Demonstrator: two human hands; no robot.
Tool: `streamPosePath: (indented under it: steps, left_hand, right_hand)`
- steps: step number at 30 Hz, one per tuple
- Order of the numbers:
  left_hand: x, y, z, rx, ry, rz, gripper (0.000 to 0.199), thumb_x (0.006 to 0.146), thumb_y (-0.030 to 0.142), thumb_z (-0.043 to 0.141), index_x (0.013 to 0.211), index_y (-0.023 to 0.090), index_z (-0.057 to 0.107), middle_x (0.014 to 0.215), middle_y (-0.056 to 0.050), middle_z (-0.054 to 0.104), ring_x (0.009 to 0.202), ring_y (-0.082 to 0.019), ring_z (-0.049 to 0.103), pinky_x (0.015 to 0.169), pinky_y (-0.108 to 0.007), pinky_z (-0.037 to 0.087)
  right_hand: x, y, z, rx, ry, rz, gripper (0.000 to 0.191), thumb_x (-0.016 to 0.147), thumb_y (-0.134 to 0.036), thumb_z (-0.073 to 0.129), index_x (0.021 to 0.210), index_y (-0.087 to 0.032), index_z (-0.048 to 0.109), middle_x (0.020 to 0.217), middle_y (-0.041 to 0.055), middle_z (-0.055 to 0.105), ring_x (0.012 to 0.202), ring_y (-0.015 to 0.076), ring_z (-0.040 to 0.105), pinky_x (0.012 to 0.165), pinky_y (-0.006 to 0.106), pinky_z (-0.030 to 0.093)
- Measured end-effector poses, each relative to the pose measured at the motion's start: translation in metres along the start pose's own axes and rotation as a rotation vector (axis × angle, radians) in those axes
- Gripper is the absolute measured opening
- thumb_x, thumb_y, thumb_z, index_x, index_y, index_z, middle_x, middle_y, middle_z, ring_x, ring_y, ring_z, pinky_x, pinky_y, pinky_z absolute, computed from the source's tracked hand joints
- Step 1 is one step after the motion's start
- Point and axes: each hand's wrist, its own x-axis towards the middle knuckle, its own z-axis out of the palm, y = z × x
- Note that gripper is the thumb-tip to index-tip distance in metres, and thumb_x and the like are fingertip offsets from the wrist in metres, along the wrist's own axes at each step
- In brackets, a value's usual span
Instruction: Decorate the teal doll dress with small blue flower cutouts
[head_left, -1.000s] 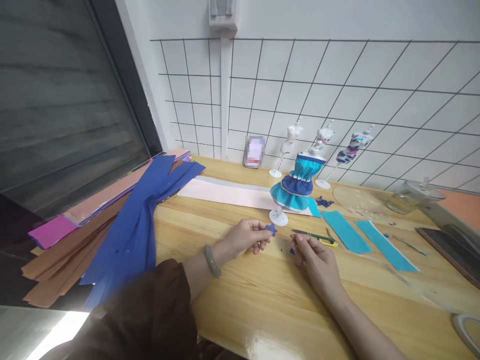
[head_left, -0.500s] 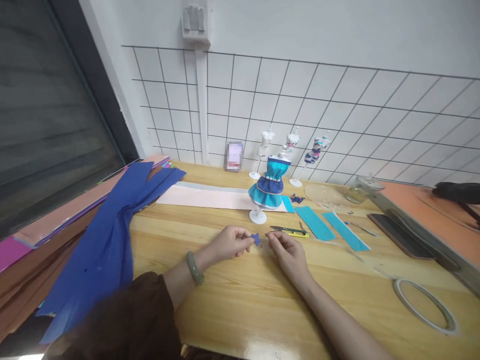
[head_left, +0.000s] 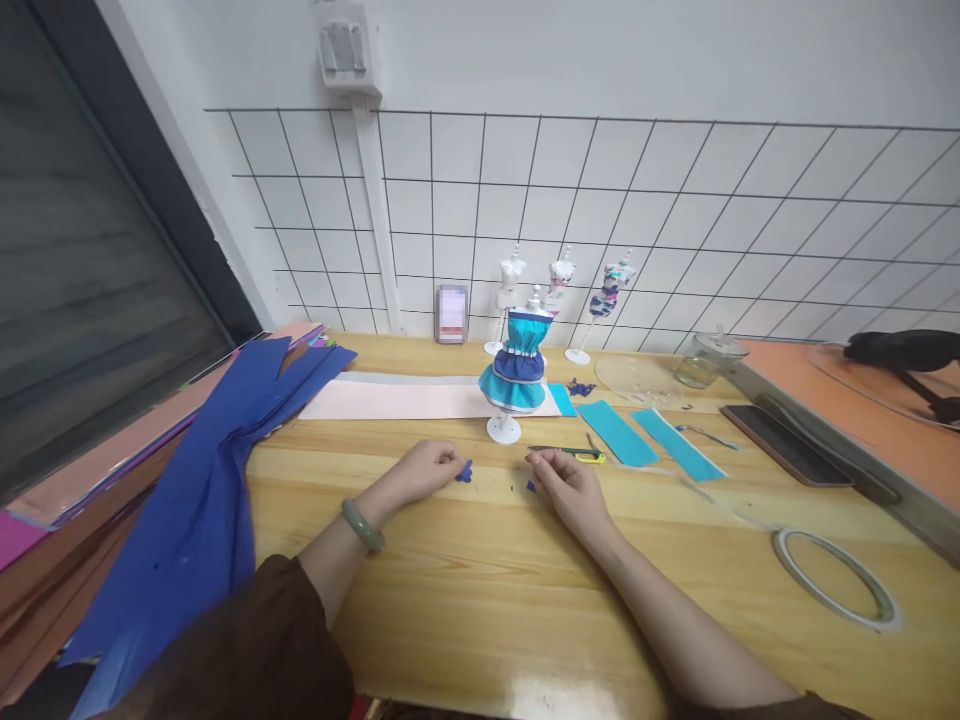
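My left hand [head_left: 431,468], with a green bangle [head_left: 363,525] on the wrist, pinches a small blue paper piece [head_left: 465,471] at its fingertips. My right hand [head_left: 564,488] has its thumb and fingers pressed together; anything between them is too small to make out. Below its fingertips a tiny blue scrap [head_left: 531,486] lies on the wooden table [head_left: 480,600]. Behind the hands stands a small dress form [head_left: 504,428] wearing a turquoise and blue ruffled paper dress [head_left: 520,365]. A yellow and black cutter [head_left: 589,456] lies just beyond my right hand.
Blue crepe paper [head_left: 202,470] lies at left. A pale pink strip [head_left: 390,397] runs behind the dress form. Turquoise strips [head_left: 616,433], a tape roll [head_left: 836,578] and a dark tablet-like slab [head_left: 786,445] are at right. A phone [head_left: 452,314] leans on the wall.
My left hand has moved left, away from my right hand, with the blue piece. A blue scrap now shows below my right fingertips. The camera view has shifted slightly.
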Motion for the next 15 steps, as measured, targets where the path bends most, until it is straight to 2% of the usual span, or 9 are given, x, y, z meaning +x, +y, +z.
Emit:
streamPosePath:
  steps: [6,15]
  left_hand:
    - [-0.0026,0.0045,0.0052,0.407,0.089,0.038,0.029,0.080,0.039,0.043,0.063,0.018,0.054,0.058,0.000,0.054,0.055,-0.013,0.045,0.051,-0.025,0.023]
    - [-0.0050,0.0086,0.0064,0.554,0.058,0.021,0.025,0.082,0.040,0.044,0.074,0.019,0.055,0.071,-0.003,0.061,0.064,-0.016,0.054,0.053,-0.026,0.027]
  right_hand:
    - [0.0003,0.0037,0.0031,-0.030,-0.041,-0.004,0.039,0.077,-0.054,0.053,0.068,-0.017,0.057,0.053,-0.0039,0.045,0.047,0.0088,0.036,0.046,0.022,0.028]
    - [-0.0006,0.0012,0.0052,-0.053,-0.062,-0.004,0.039,0.077,-0.053,0.051,0.071,-0.016,0.058,0.053,-0.0042,0.043,0.049,0.0091,0.036,0.047,0.022,0.029]
